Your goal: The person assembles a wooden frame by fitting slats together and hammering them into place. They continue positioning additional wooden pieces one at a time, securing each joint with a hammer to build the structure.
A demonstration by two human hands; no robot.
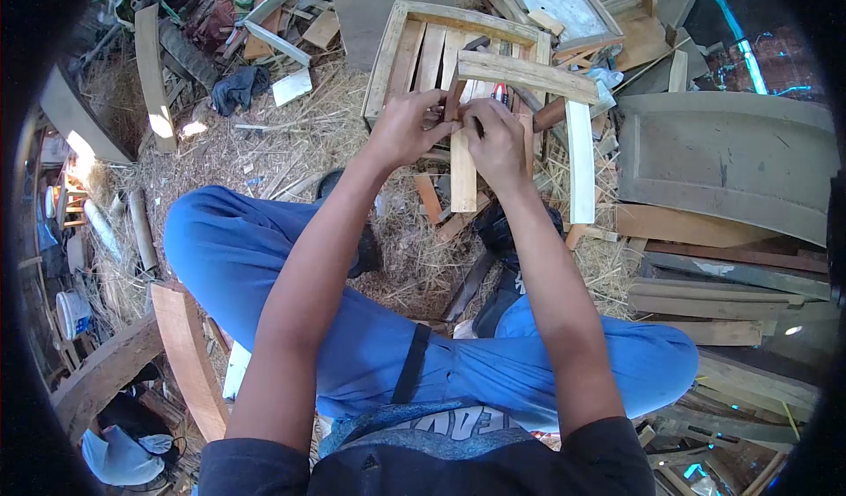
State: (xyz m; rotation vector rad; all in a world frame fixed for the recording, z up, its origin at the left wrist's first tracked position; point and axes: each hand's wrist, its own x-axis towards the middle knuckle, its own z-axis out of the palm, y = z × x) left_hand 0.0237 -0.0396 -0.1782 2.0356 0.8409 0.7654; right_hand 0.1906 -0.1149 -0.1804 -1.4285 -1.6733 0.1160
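My left hand (407, 129) is closed, its fingers and thumb against a narrow brown wood piece (455, 98). Close beside it, my right hand (495, 139) has its fingertips pinched together at the same spot; whatever they hold is too small or hidden to make out. Above the hands, a pale wood bar (527, 77) runs across, with a whitish wood strip (581, 163) extending down from its right end. Below my fingers, a light wood strip (463, 175) points toward me. A brown rounded wooden end (549, 114) shows right of my right hand.
A slatted wooden frame (384, 66) lies behind the hands. Grey wood panels (727, 166) and stacked boards (705, 302) are at the right. Straw and wood scraps cover the ground (291, 135). A curved board (187, 355) stands by my left knee, and a dark cloth (238, 89) lies farther off.
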